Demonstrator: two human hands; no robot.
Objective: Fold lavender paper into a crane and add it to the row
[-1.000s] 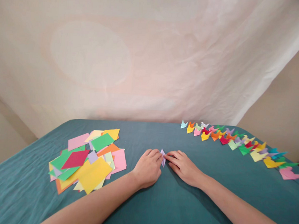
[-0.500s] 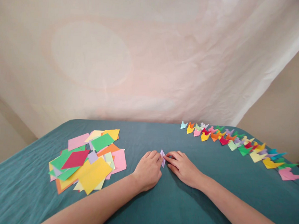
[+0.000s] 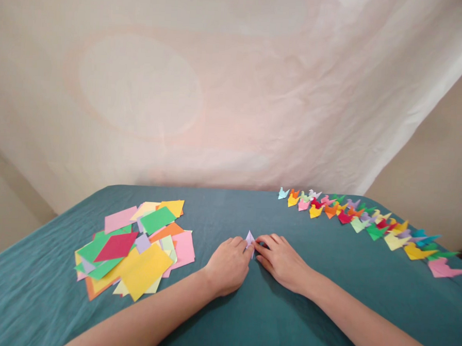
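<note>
Teal tablecloth [image 3: 221, 214] beneath curled left hand [image 3: 229, 266]

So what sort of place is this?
Most likely a paper-craft table: there's a pile of loose coloured sheets on the left, rows of folded paper birds on the right, and a small folded lilac paper between.

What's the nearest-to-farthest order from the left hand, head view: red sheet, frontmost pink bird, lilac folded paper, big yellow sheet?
1. Lilac folded paper: at the left hand
2. Big yellow sheet: left
3. Red sheet: farther left
4. Frontmost pink bird: far right
</note>
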